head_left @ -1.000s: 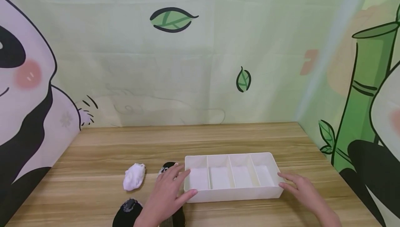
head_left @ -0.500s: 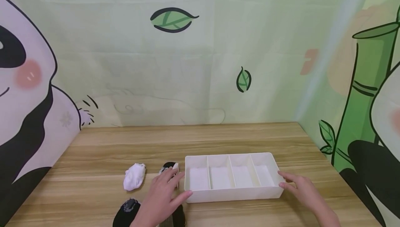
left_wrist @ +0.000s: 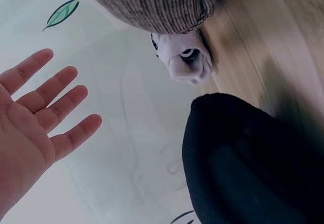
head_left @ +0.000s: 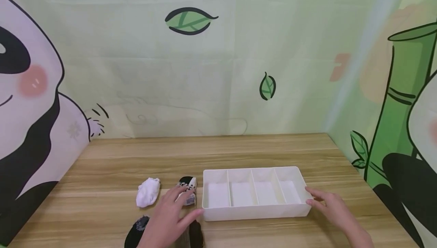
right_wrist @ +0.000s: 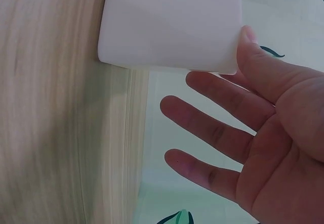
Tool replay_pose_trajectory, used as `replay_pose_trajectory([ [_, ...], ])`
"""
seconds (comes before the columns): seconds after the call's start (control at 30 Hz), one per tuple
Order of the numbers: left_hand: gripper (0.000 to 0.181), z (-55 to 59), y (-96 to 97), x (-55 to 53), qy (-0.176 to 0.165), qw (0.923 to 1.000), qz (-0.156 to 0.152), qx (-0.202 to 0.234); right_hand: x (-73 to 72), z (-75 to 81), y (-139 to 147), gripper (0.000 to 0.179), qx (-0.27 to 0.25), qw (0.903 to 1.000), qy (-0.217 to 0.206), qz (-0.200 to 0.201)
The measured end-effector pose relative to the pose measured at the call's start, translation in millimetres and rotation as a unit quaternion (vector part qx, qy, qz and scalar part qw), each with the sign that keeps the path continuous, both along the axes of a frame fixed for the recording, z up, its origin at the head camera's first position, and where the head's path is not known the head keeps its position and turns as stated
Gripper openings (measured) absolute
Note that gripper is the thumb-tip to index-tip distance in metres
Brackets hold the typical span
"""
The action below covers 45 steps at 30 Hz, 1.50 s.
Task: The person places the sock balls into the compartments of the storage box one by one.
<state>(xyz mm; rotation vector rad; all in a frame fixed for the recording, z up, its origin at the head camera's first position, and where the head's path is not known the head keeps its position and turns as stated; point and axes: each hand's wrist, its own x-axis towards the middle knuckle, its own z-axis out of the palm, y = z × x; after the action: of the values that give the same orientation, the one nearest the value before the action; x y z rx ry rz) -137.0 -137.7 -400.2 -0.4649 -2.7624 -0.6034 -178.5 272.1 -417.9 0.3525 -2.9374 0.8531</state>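
Note:
A white tray [head_left: 257,212] with several compartments stands on the table in the head view. My right hand [head_left: 332,208] touches its right end, thumb and fingertips at the rim; in the right wrist view this hand [right_wrist: 253,123] has its other fingers spread off the tray. My left hand [head_left: 167,214] hovers with fingers extended, holding nothing, left of the tray. Around it lie bundled socks: a black-and-white patterned one [head_left: 189,181] beyond the fingers, a black one [head_left: 133,234], and a dark ribbed one [head_left: 196,234] partly hidden by the hand. The ribbed sock [left_wrist: 157,4] shows closely in the left wrist view.
A balled white sock [head_left: 148,192] lies further left on the wooden table [head_left: 205,149]. Behind the table hangs a green cloth backdrop [head_left: 218,69] printed with leaves, pandas and bamboo.
My left hand has left the tray's left end and moved left and slightly toward me, uncovering more of the patterned sock. The right hand stays at the tray's right end.

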Motion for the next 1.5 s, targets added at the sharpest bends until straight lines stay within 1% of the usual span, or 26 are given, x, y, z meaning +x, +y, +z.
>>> replay_pose_trajectory([
  [0.1,0.053,0.2,-2.5,2.8,0.01,0.9999,0.007,0.007,0.0,0.2,0.1,0.041,-0.001,1.0,0.0,0.002],
  [0.23,0.05,-0.7,-5.7,6.0,0.036,0.9993,0.006,0.009,1.0,0.2,0.1,0.04,-0.005,1.0,0.002,0.005],
  [0.4,0.053,-2.2,-9.6,7.9,0.029,0.9995,0.014,0.005,1.3,0.1,0.1,0.04,-0.004,1.0,0.006,0.004],
  [0.5,0.052,-3.9,-12.1,8.5,0.032,0.9994,0.015,0.001,1.5,0.3,0.1,0.04,-0.001,1.0,0.008,0.004],
  [0.67,0.05,-5.6,-16.3,10.9,0.049,0.9987,0.011,0.004,1.3,1.1,-0.2,0.04,0.002,0.9999,0.013,0.007],
  [0.87,0.049,-9.4,-23.1,14.1,0.085,0.9962,0.012,0.01,2.5,2.7,-1.0,0.038,-0.008,0.9999,0.008,0.006],
  [0.97,0.05,-11.0,-27.8,15.7,0.089,0.9957,0.022,0.014,2.6,2.1,-0.8,0.037,-0.008,0.9999,0.01,0.007],
  [1.07,0.049,-10.2,-32.8,17.7,0.09,0.9953,0.031,0.017,2.5,1.8,-0.7,0.037,-0.006,0.9999,0.01,0.007],
  [1.13,0.048,-9.7,-36.4,18.8,0.097,0.9945,0.034,0.02,2.4,1.6,-0.6,0.037,-0.005,0.9999,0.009,0.005],
  [1.33,0.046,-10.3,-47.2,20.8,0.092,0.9945,0.043,0.026,1.1,-0.6,0.3,0.039,0.003,0.9998,0.016,0.009],
  [1.43,0.045,-11.9,-52.5,21.7,0.098,0.9939,0.044,0.026,1.1,-1.1,0.3,0.039,0.004,0.9998,0.019,0.008],
  [1.5,0.044,-12.1,-55.5,22.9,0.095,0.9938,0.048,0.031,1.2,-1.4,0.3,0.039,0.003,0.9998,0.02,0.008],
])
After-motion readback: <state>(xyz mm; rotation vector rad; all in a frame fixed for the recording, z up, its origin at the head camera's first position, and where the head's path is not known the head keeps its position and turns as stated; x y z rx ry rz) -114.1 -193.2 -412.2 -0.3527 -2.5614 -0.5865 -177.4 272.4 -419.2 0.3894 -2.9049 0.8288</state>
